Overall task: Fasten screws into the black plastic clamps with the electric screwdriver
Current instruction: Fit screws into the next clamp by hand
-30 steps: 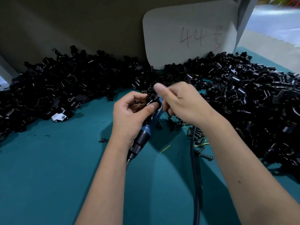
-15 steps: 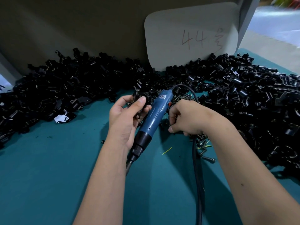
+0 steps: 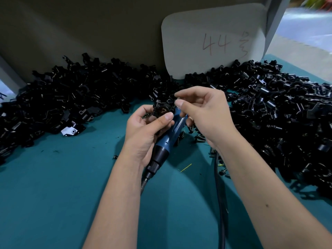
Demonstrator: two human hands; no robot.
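Black clamp (image 3: 162, 109) pinched in left hand (image 3: 146, 128), which also cradles the blue screwdriver (image 3: 168, 139) above the desk (image 3: 62, 186); right hand (image 3: 203, 112) pinches what looks like a small screw (image 3: 177, 100) just beside the clamp. Step looks like screw loading. Next: seat screw in clamp hole, then regrip driver.

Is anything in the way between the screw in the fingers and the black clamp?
Nothing visible. The right hand pinches something small, probably a screw, right beside the clamp that the left hand holds. The electric screwdriver lies below them.
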